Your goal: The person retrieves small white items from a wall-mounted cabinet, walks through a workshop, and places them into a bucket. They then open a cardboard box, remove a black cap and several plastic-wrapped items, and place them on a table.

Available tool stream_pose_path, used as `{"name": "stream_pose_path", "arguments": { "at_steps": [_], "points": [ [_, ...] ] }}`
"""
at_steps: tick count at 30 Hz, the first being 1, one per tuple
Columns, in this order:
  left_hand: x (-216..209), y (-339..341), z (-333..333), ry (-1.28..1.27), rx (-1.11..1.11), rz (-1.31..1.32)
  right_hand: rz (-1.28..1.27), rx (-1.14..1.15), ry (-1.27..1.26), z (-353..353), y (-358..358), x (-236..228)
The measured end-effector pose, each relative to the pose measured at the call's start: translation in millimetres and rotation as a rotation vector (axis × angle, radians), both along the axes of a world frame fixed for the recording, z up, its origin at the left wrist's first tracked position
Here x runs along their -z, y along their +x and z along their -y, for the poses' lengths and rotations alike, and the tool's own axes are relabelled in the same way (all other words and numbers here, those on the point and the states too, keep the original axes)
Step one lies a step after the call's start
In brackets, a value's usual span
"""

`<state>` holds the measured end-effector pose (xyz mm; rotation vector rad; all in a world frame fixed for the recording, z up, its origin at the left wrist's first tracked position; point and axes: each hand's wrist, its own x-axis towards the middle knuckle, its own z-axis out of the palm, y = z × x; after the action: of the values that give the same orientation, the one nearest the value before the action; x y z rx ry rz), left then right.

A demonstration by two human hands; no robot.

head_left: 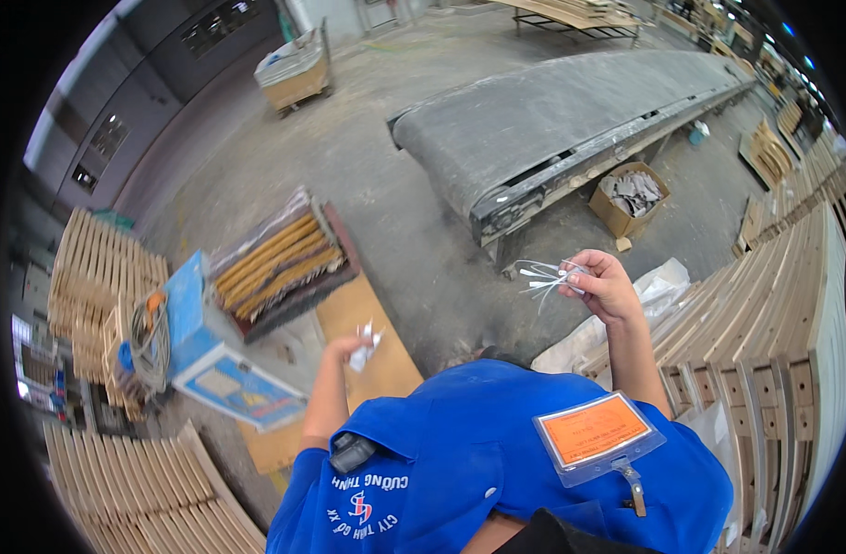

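Observation:
My right hand [605,286] is raised on the right, its fingers pinched on a bunch of thin white ties [545,274]. Their loose ends fan out to the left, some with small flat white ends. On the left, beside a wooden board, my left hand [344,346] is closed round several small white pieces [365,348]. Those pieces are blurred, so their exact kind is unclear. The two hands are well apart, and neither touches a work surface.
A grey belt conveyor [571,120] stretches away ahead, with a cardboard box [617,217] of scraps beside it. At left stands a blue-and-white machine [247,383] near brush-like rollers [280,263]. Stacked wooden parts [765,342] line the right; more slatted stacks [137,480] stand at left.

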<state>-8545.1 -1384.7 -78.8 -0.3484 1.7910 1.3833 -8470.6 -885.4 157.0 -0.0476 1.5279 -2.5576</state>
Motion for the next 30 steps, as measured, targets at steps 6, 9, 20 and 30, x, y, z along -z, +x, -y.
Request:
{"name": "stream_pose_path", "arguments": {
  "at_steps": [6,9,20,30],
  "points": [
    [-45.7,-244.6,-90.7,0.389,-0.009,-0.211,-0.036,0.141,-0.001,-30.4,-136.8,28.7],
    [-46.3,-319.0,-109.0,0.367,-0.022,-0.052,-0.019,0.188,0.011,-43.5,-204.5,27.4],
    [73.4,-569.1,-6.6,-0.129,0.13,0.393,0.102,0.51,0.078,-26.0,-384.8,32.0],
    [93.5,-732.0,62.9,-0.305,0.201,0.582,0.256,0.666,0.057,34.4,-546.2,28.6]
  ]
}}
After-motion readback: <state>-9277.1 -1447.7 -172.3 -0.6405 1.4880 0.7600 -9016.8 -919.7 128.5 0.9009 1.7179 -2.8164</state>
